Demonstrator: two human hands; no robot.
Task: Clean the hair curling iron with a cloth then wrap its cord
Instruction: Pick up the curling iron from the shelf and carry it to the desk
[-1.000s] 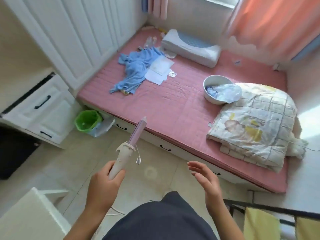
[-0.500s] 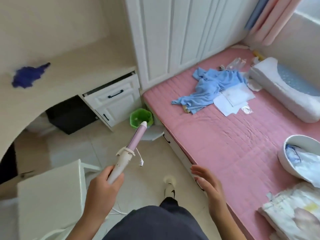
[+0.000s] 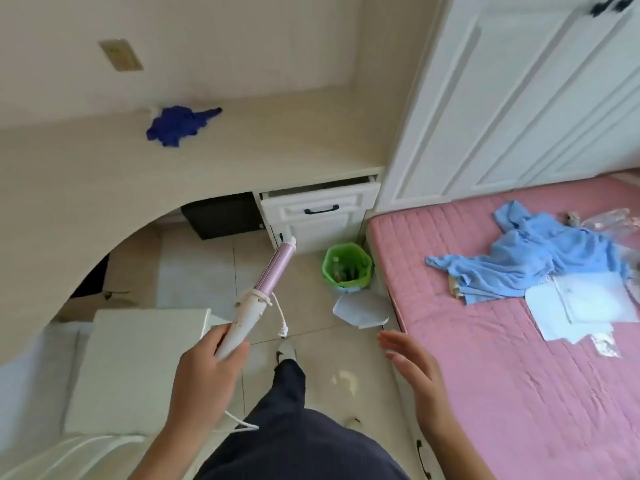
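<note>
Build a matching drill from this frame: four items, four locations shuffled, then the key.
Items:
1 curling iron
2 dark blue cloth
3 green bin
4 light blue garment

Places:
A on the pink bed
B gripped by the left hand
C on the floor tiles
D on the desk top

Pairs: 1-B, 2-D, 3-C, 4-A.

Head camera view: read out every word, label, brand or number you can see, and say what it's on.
No text can be read in this view.
Handle of the curling iron: small dark specks, too blurred to tell if they are lettering.
The white papers on the bed: faint marks, too blurred to read.
The wall plate: no legible marking.
</note>
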